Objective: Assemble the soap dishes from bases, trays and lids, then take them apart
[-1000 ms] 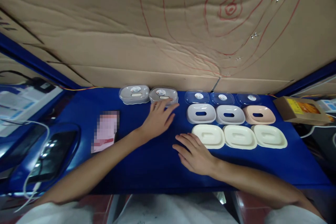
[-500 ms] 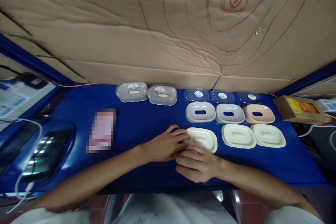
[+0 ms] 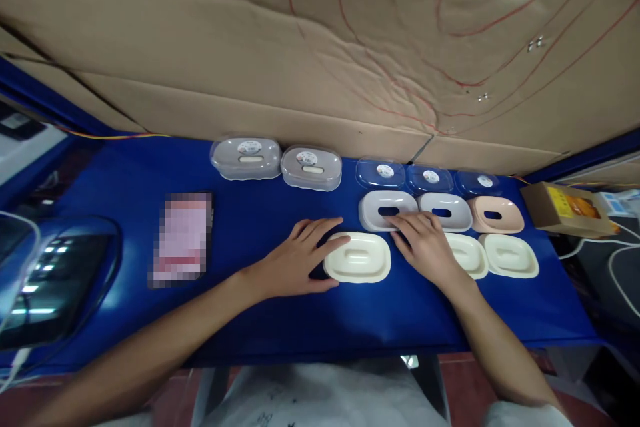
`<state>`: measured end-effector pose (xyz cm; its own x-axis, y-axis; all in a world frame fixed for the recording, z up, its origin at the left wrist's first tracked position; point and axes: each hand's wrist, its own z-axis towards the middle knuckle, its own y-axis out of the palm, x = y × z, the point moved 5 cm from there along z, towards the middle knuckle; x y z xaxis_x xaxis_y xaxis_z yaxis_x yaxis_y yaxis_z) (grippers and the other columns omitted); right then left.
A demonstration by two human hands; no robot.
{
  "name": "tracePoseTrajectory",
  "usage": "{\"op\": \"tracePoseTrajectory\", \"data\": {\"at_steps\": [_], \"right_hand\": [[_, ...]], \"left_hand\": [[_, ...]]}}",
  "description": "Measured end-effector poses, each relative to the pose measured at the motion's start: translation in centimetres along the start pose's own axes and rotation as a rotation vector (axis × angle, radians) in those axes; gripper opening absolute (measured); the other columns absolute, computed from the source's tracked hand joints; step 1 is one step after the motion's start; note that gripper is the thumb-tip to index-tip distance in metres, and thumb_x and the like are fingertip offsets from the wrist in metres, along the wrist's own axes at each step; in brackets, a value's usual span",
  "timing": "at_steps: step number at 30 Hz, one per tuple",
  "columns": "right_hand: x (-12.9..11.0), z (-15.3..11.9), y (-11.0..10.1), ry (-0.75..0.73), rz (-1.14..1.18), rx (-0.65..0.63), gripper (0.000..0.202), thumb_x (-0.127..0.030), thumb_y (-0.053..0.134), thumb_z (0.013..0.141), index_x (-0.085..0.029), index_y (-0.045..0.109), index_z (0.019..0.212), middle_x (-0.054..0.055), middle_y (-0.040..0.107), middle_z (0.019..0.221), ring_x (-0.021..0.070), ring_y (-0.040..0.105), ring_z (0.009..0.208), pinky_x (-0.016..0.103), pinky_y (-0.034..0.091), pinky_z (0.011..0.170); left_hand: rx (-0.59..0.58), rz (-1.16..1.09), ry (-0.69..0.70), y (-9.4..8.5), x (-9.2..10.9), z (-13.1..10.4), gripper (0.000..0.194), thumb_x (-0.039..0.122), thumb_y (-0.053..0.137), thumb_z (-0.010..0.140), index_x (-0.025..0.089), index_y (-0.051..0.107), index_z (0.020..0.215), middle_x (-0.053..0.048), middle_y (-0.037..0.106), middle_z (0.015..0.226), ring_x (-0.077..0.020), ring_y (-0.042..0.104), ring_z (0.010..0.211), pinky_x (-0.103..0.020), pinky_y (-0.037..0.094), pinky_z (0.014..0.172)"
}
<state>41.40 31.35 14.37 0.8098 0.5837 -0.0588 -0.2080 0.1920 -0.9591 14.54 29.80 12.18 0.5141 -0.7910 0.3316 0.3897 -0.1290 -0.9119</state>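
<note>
My left hand (image 3: 299, 257) rests on the blue table with its fingers against the left edge of a cream soap-dish base (image 3: 358, 257), which lies apart from its row. My right hand (image 3: 425, 244) reaches over to a grey perforated tray (image 3: 384, 209), fingertips on its near edge; whether it grips the tray is unclear. Beside that tray lie a second grey tray (image 3: 446, 211) and a pink tray (image 3: 497, 214). Two more cream bases (image 3: 510, 255) lie at the right, one partly under my right hand. Three clear lids (image 3: 431, 179) line the back.
Two assembled grey soap boxes (image 3: 246, 158) (image 3: 311, 167) stand at the back left by the cardboard wall (image 3: 320, 53). A pink pixelated card (image 3: 182, 237) lies at left, a dark device (image 3: 50, 280) further left. A small cardboard box (image 3: 567, 209) and cables sit at the right.
The cream base slid left out of its row with my left hand at its edge. My right hand left it and moved up and right onto the first grey tray.
</note>
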Motion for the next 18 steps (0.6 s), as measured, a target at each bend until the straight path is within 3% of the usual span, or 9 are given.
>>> {"op": "tracePoseTrajectory", "data": {"at_steps": [4,9,13,18], "right_hand": [[-0.5,0.0,-0.3,-0.054,0.024,0.101,0.031,-0.022,0.062,0.108,-0.021,0.068,0.138,0.009,0.080,0.113,0.0240,0.073,0.104,0.042,0.048,0.098],[-2.4,-0.3,-2.1,-0.135,0.113,0.239,0.050,-0.018,0.070,0.102,-0.024,0.060,0.151,0.008,0.079,0.110,0.0239,0.072,0.100,0.041,0.050,0.093],[-4.4,-0.7,-2.2,-0.267,0.181,0.232,0.057,-0.014,0.071,0.101,-0.022,0.057,0.155,0.008,0.080,0.112,0.0235,0.071,0.099,0.043,0.050,0.094],[-5.7,-0.5,-1.4,-0.331,0.181,0.180,0.047,-0.015,0.066,0.104,-0.022,0.061,0.150,0.006,0.081,0.106,0.0219,0.070,0.096,0.042,0.050,0.092]], "left_hand": [[-0.038,-0.052,-0.042,0.6,-0.5,-0.2,0.079,0.050,0.073,0.098,0.020,0.037,0.162,-0.020,0.055,0.158,-0.0379,0.050,0.146,-0.057,0.033,0.121],[-0.019,-0.079,-0.140,0.8,-1.2,-0.1,0.087,0.053,0.074,0.097,0.020,0.030,0.165,-0.019,0.059,0.154,-0.0376,0.055,0.140,-0.056,0.032,0.119],[0.018,-0.080,-0.194,1.0,-1.7,-0.1,0.100,0.061,0.075,0.095,0.019,0.023,0.168,-0.021,0.060,0.150,-0.0393,0.059,0.135,-0.057,0.034,0.117],[0.032,-0.090,-0.206,1.0,-1.9,-0.1,0.109,0.065,0.074,0.094,0.022,0.012,0.173,-0.021,0.062,0.147,-0.0393,0.061,0.131,-0.057,0.035,0.116]]}}
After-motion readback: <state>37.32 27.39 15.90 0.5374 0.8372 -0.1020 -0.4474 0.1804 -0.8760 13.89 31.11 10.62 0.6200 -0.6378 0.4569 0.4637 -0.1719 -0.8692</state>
